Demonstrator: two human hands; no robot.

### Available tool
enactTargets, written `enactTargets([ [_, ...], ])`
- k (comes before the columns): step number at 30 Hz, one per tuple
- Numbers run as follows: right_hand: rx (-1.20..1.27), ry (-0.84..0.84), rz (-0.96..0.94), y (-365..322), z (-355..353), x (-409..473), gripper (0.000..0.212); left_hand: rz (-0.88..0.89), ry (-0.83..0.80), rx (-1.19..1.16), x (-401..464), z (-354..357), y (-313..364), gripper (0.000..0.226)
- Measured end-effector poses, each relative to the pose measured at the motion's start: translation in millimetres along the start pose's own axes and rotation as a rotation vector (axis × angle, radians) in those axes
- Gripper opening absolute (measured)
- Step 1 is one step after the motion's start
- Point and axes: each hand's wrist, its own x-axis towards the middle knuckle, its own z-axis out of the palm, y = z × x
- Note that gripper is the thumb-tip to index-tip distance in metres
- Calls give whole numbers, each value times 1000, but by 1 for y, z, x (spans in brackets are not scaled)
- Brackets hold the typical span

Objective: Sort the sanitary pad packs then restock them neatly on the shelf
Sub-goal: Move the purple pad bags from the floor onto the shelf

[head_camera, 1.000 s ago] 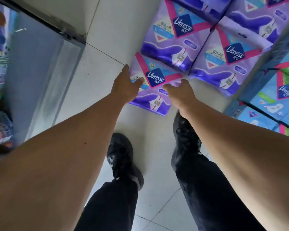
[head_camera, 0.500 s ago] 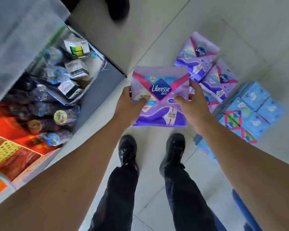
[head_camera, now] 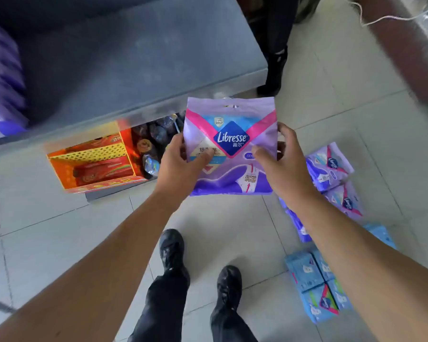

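Note:
I hold a purple Libresse pad pack (head_camera: 230, 144) upright in front of me, just off the front edge of the grey shelf top (head_camera: 124, 60). My left hand (head_camera: 181, 166) grips its left side and my right hand (head_camera: 282, 166) grips its right side. More purple packs (head_camera: 334, 169) lie on the tiled floor to my right, partly hidden behind my right forearm. Blue packs (head_camera: 316, 290) lie nearer me on the floor. A blurred purple stack (head_camera: 3, 77) sits at the shelf's far left.
Under the shelf top stands an orange display box of red bars (head_camera: 97, 164) beside several bottles (head_camera: 153, 144). Another person's dark legs (head_camera: 274, 58) stand beyond the shelf corner. A brown ledge with a white cord (head_camera: 405, 45) runs at the upper right. My black shoes (head_camera: 173, 253) stand on the tiles.
I have lifted the purple pack off the floor with both hands and raised it toward the shelf. My view has swung from the floor pile up to the shelf top.

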Motion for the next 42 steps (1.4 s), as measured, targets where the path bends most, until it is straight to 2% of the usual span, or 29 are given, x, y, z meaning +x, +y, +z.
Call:
enactTargets([
  [7,4,-122,-152,-68,85,-17,48,18,171,-104,-18,-108,9,43],
  [12,0,-224,-251,-115,175,-28,52,1,296,-165,-20,-203,-3,42],
  [17,-33,-316,-382,-161,263,-41,57,89,439,-185,-18,-296,-20,38],
  [24,-68,-306,-571,-209,359,-37,68,207,564,-171,4,-393,-30,32],
  [34,-153,-227,-626,-218,408,-10,69,185,444,-247,54,-425,-47,38],
  [38,-211,-288,-594,-197,410,-12,71,128,382,-88,59,-425,-65,49],
  [42,-191,-323,-547,-179,414,-14,68,118,349,23,60,-424,-73,45],
])
